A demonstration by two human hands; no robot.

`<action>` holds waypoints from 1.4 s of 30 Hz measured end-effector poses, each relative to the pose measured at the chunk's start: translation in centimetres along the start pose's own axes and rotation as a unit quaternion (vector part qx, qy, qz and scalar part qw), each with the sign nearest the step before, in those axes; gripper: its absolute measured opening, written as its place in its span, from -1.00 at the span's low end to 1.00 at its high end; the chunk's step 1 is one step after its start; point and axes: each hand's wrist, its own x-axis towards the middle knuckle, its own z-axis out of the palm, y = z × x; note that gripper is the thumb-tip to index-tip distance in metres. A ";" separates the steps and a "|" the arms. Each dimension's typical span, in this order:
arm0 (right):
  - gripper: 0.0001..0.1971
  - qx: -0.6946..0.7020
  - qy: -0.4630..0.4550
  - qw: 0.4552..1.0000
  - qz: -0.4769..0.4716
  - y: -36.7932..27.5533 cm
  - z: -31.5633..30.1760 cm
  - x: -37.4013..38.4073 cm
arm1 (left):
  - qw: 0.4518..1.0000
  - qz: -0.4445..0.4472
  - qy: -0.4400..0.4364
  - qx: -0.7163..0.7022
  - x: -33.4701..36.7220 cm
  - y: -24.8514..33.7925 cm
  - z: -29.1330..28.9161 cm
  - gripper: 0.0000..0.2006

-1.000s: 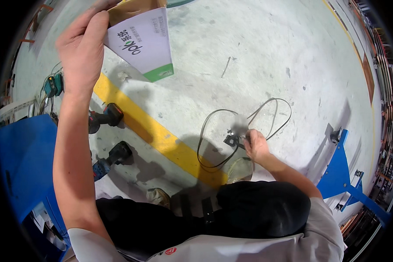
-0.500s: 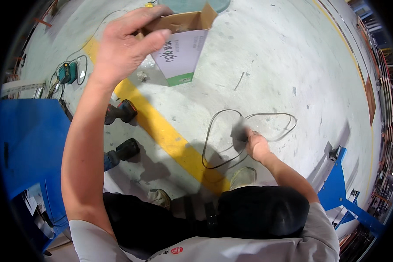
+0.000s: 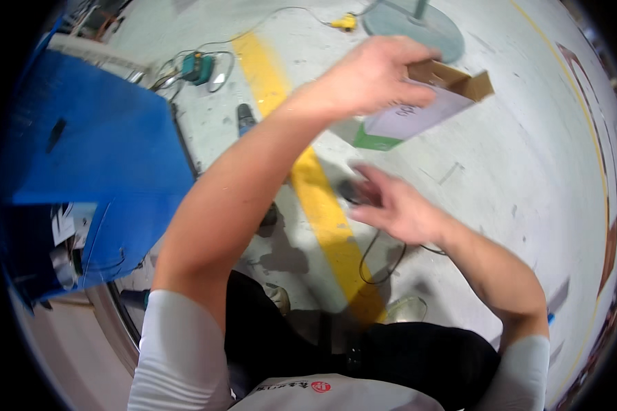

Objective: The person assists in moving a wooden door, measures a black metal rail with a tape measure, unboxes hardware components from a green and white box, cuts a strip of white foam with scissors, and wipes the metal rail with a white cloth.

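A tall white and green cardboard box with its top flaps open hangs tilted above the floor. My left hand grips it near the open rim, thumb on the printed side. What lies inside the box cannot be seen. Below and nearer to me, my right hand has its thumb and fingers curved about a small dark object; motion blur hides its kind. Beneath that hand a thin dark cable lies looped on the floor, partly covered by the hand and forearm.
A blue metal cabinet stands at the left. Near it lie a teal power tool with a cord and a cordless drill. A yellow stripe crosses the floor. Farther off are a yellow connector and a round green base.
My view has turned leftward. The box in my left hand has swung right and tilted. My right hand has lifted from the cable loops with the dark object, closer to the box.
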 end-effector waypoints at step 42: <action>-0.78 -0.168 0.161 0.943 0.236 13.3 3.8 -10.8 | 0.944 -0.149 0.089 -0.281 -0.8 -2.1 0.4 -0.25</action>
